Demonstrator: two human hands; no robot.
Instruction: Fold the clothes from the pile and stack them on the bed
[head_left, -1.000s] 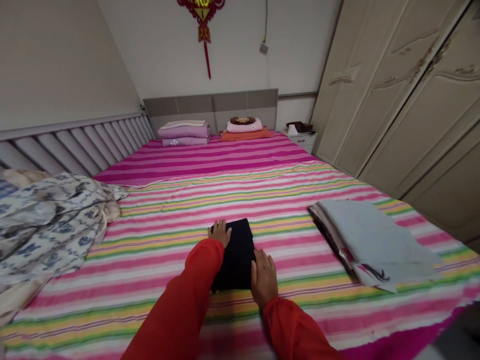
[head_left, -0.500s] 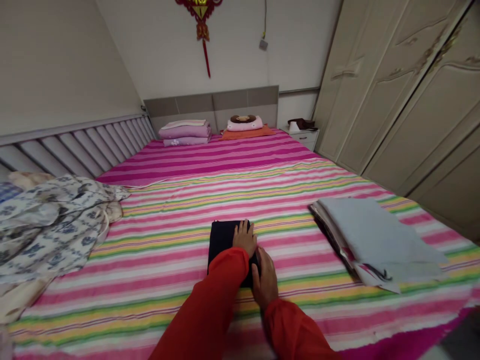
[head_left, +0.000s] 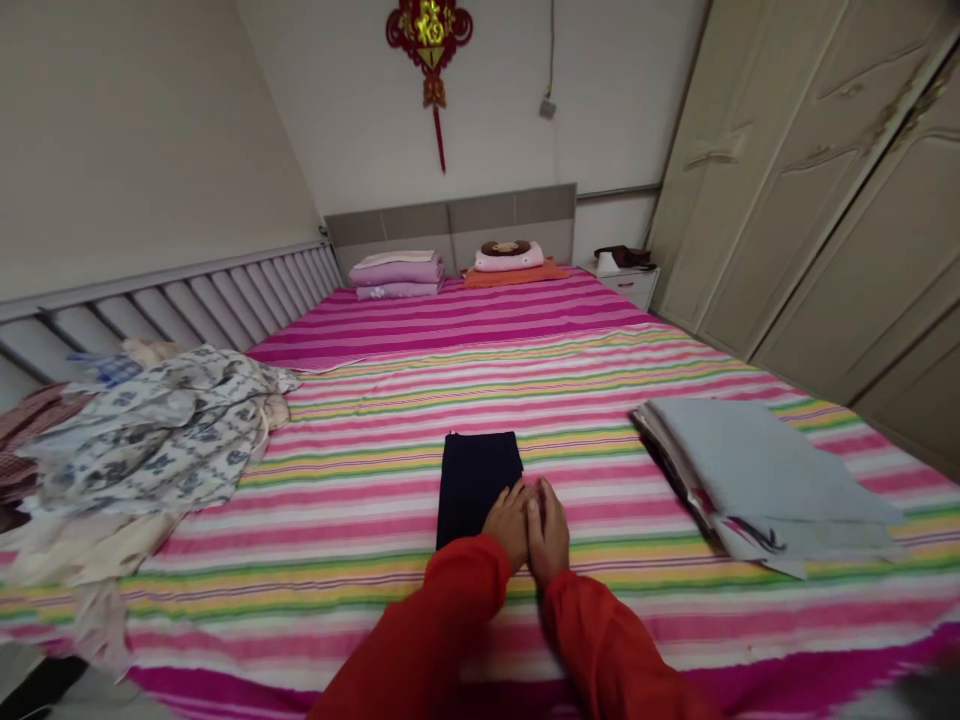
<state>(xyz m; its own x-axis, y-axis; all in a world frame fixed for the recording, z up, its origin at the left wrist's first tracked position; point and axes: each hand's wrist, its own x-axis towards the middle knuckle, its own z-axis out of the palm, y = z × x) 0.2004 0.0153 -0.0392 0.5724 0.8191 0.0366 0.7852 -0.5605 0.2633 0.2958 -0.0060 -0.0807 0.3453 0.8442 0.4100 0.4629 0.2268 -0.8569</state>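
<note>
A dark navy folded cloth (head_left: 476, 475) lies flat on the striped bed sheet in front of me, its near right part hidden by my left hand and sleeve. My left hand (head_left: 510, 522) rests palm down on the cloth's right edge, fingers stretched out. Just to the right, my right hand (head_left: 550, 530) meets it at the fingertips; its fingers are extended and it seems to touch the sheet beside the cloth. I see nothing held in either hand.
Right of me a stack of folded grey clothes (head_left: 765, 470) lies on the bed. Crumpled floral clothing (head_left: 180, 430) is heaped at the left by a white rail (head_left: 217, 295). Folded lilac bedding (head_left: 397, 273) and a pink pillow (head_left: 510, 258) sit by the headboard. A wardrobe (head_left: 795, 200) stands right.
My left hand has slid back toward me and slightly right, uncovering more of the navy cloth. The right hand has shifted against its fingertips. The camera view has turned a little left.
</note>
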